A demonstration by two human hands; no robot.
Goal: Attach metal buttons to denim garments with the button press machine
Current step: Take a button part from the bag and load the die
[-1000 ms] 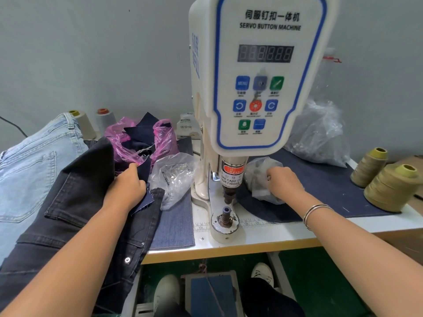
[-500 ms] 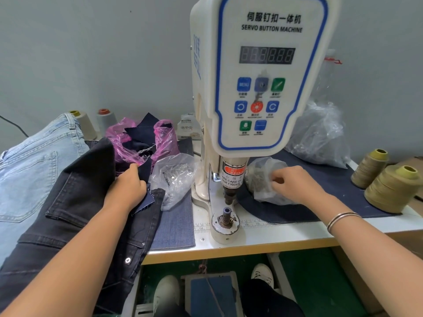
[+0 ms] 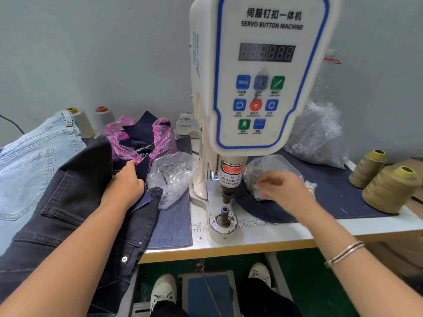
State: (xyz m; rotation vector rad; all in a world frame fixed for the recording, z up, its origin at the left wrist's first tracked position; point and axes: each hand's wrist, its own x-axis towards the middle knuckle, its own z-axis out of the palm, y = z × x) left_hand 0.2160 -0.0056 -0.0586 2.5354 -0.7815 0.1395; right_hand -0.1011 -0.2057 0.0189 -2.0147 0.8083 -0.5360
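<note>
1. Jeans (image 3: pixel 75 197), black denim, lie left of the button press (image 3: pixel 225 202) on the worktop (image 3: pixel 263 236), pinned under the left hand (image 3: pixel 126 186); its grip cannot be told.
2. Right hand (image 3: pixel 283 188) pinches inside the clear bag (image 3: pixel 270 170), seemingly fetching a button.
3. Next: seat the button on the lower post (image 3: pixel 223 216).

The right hand (image 3: pixel 283 188) is motion-blurred at the small clear bag (image 3: pixel 270 170), so whether its fingertips pinch anything cannot be told, and the bag's contents are an unreadable grey mass. The left hand (image 3: pixel 127 187) hides its fingers under a dark blue scrap (image 3: pixel 143 165), and its grip is unclear. The button machine (image 3: pixel 263 76) is cut off by the top edge. The black denim garment (image 3: pixel 75 202) and light blue jeans (image 3: pixel 27 170) run out of frame at left. The display digits (image 3: pixel 266 52) are unlit and unreadable.
</note>
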